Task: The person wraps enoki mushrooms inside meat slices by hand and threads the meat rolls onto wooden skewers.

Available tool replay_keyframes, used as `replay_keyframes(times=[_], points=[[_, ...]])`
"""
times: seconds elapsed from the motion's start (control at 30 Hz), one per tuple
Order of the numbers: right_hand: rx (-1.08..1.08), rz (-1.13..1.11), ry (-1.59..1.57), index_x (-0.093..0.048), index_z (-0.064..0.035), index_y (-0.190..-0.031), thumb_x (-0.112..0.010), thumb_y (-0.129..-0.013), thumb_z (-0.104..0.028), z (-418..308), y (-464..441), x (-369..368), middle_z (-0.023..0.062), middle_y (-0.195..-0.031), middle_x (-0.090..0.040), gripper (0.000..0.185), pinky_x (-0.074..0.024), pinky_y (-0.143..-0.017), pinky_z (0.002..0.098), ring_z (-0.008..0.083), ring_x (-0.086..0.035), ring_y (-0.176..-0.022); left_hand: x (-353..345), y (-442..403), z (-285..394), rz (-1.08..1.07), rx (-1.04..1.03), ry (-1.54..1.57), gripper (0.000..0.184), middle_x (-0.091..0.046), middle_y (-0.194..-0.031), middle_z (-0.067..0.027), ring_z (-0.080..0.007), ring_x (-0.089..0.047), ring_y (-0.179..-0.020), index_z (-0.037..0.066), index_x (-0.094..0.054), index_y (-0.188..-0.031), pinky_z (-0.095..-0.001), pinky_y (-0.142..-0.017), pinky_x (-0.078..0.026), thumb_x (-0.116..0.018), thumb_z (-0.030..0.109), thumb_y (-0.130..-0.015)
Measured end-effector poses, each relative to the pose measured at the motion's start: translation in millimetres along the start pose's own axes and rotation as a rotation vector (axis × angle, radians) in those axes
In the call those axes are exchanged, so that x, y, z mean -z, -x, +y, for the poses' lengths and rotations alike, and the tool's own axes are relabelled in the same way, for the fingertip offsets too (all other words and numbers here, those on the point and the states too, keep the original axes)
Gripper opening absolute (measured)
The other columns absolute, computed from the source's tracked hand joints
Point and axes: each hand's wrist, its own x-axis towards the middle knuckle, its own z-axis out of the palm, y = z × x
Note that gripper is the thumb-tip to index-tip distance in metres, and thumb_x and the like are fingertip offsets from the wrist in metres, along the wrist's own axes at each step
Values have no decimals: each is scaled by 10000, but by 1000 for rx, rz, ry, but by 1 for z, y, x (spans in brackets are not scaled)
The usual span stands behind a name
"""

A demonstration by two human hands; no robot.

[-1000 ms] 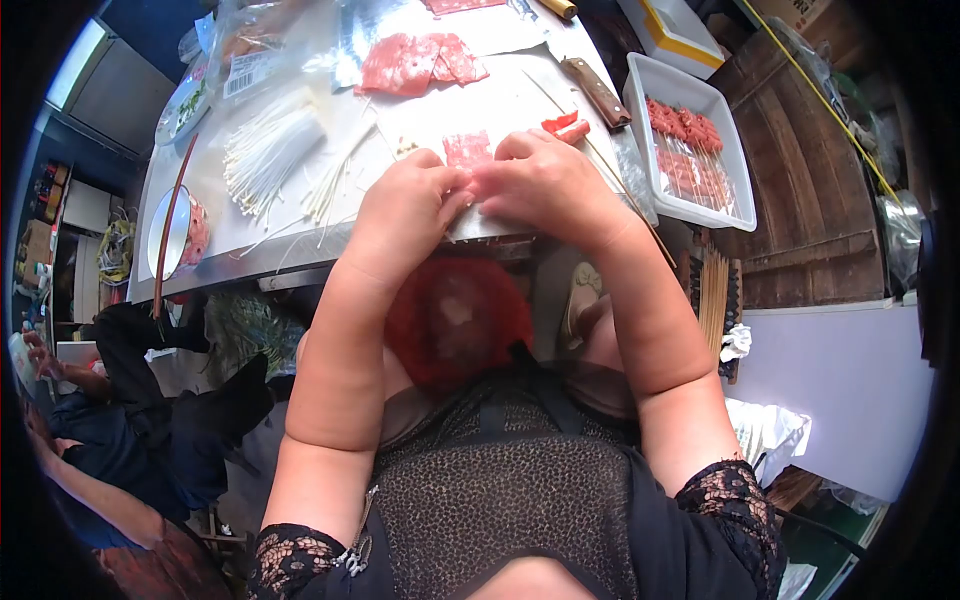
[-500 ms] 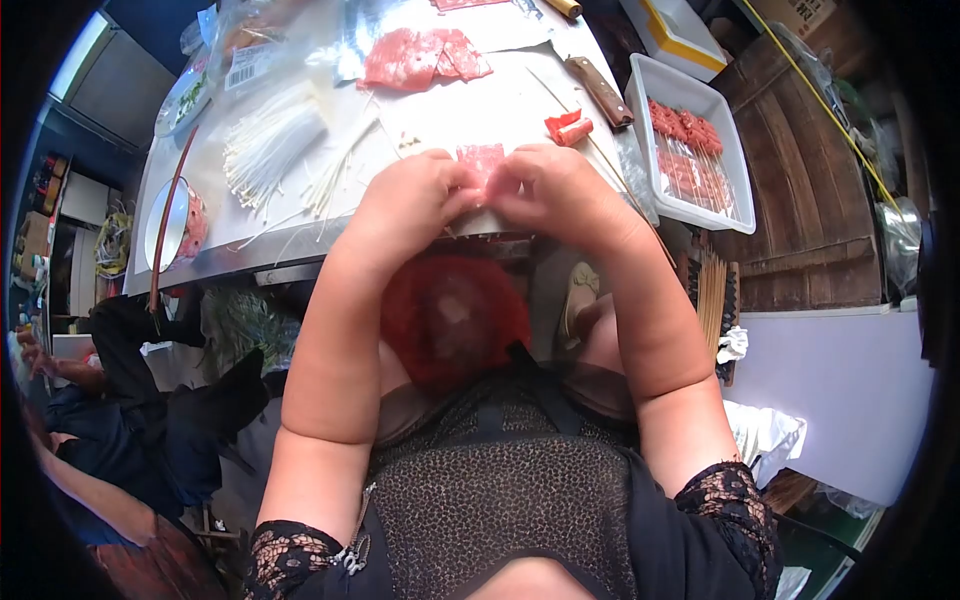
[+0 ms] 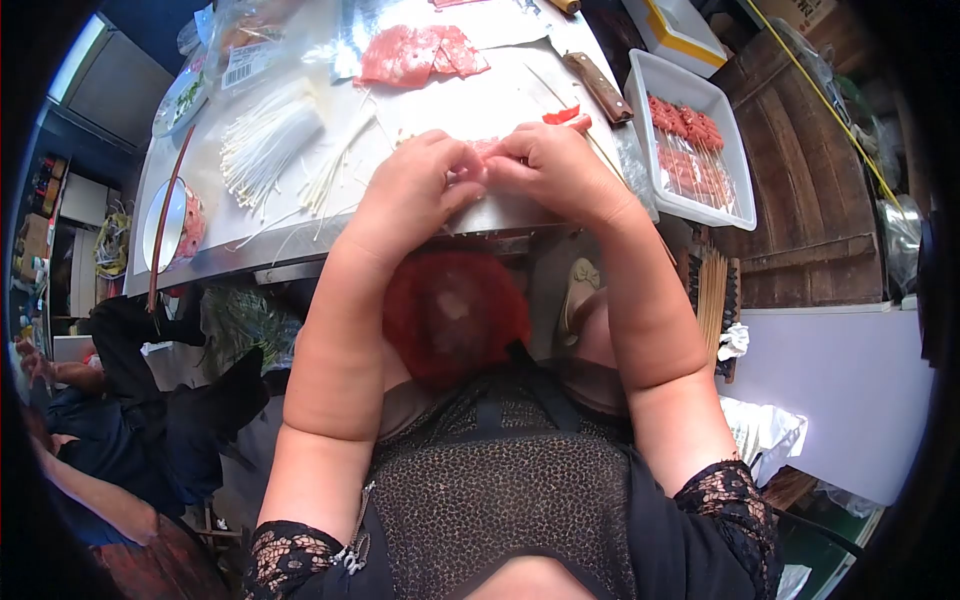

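Observation:
At the table's front edge, my left hand [image 3: 425, 187] and my right hand [image 3: 550, 170] pinch a small meat slice [image 3: 484, 148] between them, its far end showing past the fingertips. Just beyond my right hand lie red pieces [image 3: 568, 118]. White enoki mushrooms [image 3: 268, 145] are spread left of my left hand, with a few loose strands beside them. Larger meat slices [image 3: 425, 58] rest farther back. A knife with a wooden handle [image 3: 598, 88] lies at the right, near thin skewers.
A white tray [image 3: 745, 190] of meat skewers stands right of the table [image 3: 225, 258]. A bowl [image 3: 172, 225] with a brown stick across it is at the left edge. Bundled sticks [image 3: 712, 300] stand below the tray. Another person [image 3: 110, 490] sits at the lower left.
The meat slice was flatter and showed more between my hands; now it is mostly covered by my fingers. Both hands have shifted slightly away from my body.

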Motion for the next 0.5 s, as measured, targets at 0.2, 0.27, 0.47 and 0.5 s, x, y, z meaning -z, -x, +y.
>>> replay_keyframes(times=[0.2, 0.27, 0.47, 0.5], points=[[92, 390, -36, -740, -48, -981, -689, -864, -183, 3, 2, -5, 166, -965, -690, 186, -521, -802, 394, 317, -667, -897, -5, -6, -5, 71, -17, -169, 190, -638, -934, -123, -308, -616, -909, 53, -719, -998, -394, -788, -497, -660, 214, -915], [151, 274, -120, -738, -39, -960, -695, -851, -136, 1, 2, -4, 153, -954, -690, 151, -520, -820, 395, 315, -666, -886, -5, -8, -6, 70, -19, -186, 196, -639, -942, -126, -311, -617, -915, 54, -723, -1004, -392, -794, -497, -646, 217, -927], [266, 190, -33, -736, -36, -951, -693, -846, -131, 14, -7, -6, 145, -936, -690, 148, -519, -829, 387, 308, -662, -911, -9, -11, -13, 130, 20, -108, 182, -637, -973, -122, -303, -626, -895, 52, -710, -1027, -376, -804, -503, -625, 188, -942], [267, 188, -35, -736, -36, -951, -693, -846, -131, 16, -9, -7, 145, -936, -690, 148, -519, -829, 387, 308, -662, -911, -9, -11, -12, 209, 37, -21, 171, -634, -980, -117, -295, -630, -878, 52, -704, -1028, -368, -797, -507, -639, 177, -932]])
